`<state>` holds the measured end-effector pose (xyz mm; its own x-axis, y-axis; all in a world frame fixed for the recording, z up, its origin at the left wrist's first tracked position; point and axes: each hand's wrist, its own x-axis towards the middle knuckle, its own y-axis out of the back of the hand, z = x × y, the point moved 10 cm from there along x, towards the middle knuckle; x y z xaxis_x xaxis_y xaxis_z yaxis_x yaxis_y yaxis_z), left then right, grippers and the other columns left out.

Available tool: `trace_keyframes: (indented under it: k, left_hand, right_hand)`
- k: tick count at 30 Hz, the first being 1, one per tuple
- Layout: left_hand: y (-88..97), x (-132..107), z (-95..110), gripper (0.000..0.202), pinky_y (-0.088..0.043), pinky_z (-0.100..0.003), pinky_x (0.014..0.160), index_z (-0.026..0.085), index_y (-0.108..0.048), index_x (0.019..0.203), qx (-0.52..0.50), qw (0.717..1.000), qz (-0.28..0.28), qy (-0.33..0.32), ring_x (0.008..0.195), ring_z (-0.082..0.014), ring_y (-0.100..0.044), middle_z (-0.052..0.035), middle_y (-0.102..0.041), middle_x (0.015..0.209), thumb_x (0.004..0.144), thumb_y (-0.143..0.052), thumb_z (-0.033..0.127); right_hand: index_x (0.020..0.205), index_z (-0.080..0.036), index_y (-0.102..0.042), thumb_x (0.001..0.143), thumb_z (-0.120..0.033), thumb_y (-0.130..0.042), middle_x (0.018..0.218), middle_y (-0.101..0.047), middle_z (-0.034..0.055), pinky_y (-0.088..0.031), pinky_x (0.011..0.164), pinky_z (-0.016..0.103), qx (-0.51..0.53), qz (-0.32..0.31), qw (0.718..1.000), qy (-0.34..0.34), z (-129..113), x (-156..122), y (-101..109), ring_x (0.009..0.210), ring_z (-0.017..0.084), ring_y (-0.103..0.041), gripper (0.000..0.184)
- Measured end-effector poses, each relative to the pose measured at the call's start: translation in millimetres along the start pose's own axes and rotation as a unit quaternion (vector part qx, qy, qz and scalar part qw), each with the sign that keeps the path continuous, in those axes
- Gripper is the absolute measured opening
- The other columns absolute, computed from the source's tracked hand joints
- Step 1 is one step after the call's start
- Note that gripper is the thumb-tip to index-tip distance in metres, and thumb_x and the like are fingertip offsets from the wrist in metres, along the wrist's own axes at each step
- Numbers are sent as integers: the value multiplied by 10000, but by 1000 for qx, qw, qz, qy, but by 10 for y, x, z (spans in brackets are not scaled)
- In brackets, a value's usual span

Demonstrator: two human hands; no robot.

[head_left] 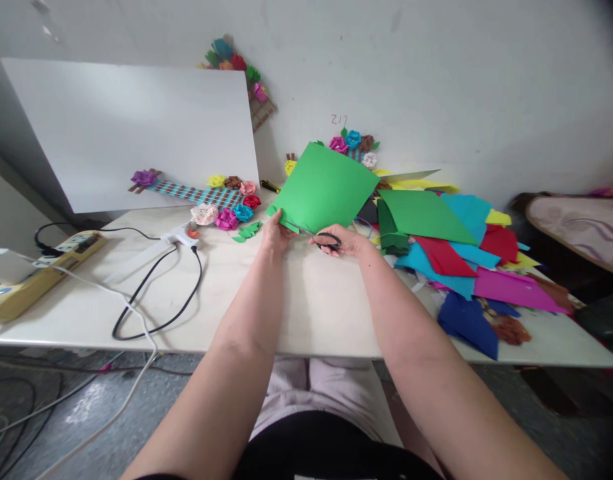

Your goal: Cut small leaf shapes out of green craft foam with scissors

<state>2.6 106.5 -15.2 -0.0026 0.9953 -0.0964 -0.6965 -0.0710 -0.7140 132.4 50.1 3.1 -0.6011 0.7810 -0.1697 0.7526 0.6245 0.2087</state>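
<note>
Ruffled flowers point(226, 219) and a paper pile point(500, 245) flank the smooth green sheet point(326, 187); left hand point(277, 234) pinches it, right hand point(347, 241) grips scissors point(329, 235).

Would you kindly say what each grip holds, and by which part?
The left grip holds the rectangular green paper sheet at its near-left corner; the right grip holds black-handled scissors by the handles.

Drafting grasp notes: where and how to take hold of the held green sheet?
I'd pinch the green sheet at its lower-left edge, coming from the left, as the left hand does. It's thin and flat, so an edge suits pinching, and the scissors in the right hand meet its lower edge from the right.
</note>
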Motion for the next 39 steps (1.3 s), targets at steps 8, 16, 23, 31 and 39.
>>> trace_keyframes:
  k: [8,16,23,31,39]
  left_hand:
    - [4,20,3,360,-535,-328,576,148,-553,1150,39,999,-2,-5,456,-151,-576,-9,-624,594,869,-472,358]
    - [-12,13,8,367,-514,-299,525,136,-535,1136,61,998,-9,-8,444,-136,-555,-20,-620,619,876,-450,380]
    - [1,-6,29,433,-532,-345,572,158,-536,1165,66,998,5,-18,569,-188,-623,-54,-656,699,888,-404,463]
    - [-18,24,12,393,-531,-342,593,175,-539,1149,57,998,-11,-9,540,-169,-609,-30,-652,672,885,-422,442]
    - [-61,19,-11,374,-524,-320,586,164,-536,1147,66,997,-32,3,506,-157,-595,-23,-647,642,891,-418,411]
  right_hand:
    - [903,-82,-642,794,-272,-609,490,-554,-27,-247,281,169,-17,13,999,29,33,81,42,330,52,-432,222]
    - [853,-74,-650,780,-265,-619,452,-520,-39,-234,288,163,-17,32,999,29,-24,57,27,310,38,-391,206]
    - [807,-69,-654,795,-271,-581,422,-503,-38,-230,292,172,8,40,999,32,-46,68,27,304,41,-364,216]
    - [755,-70,-644,784,-264,-596,438,-512,-28,-224,302,180,-4,20,999,29,-64,38,1,317,41,-362,202]
    - [690,-81,-611,784,-230,-604,437,-491,-29,-232,311,185,-47,17,999,21,-72,15,24,325,44,-354,177]
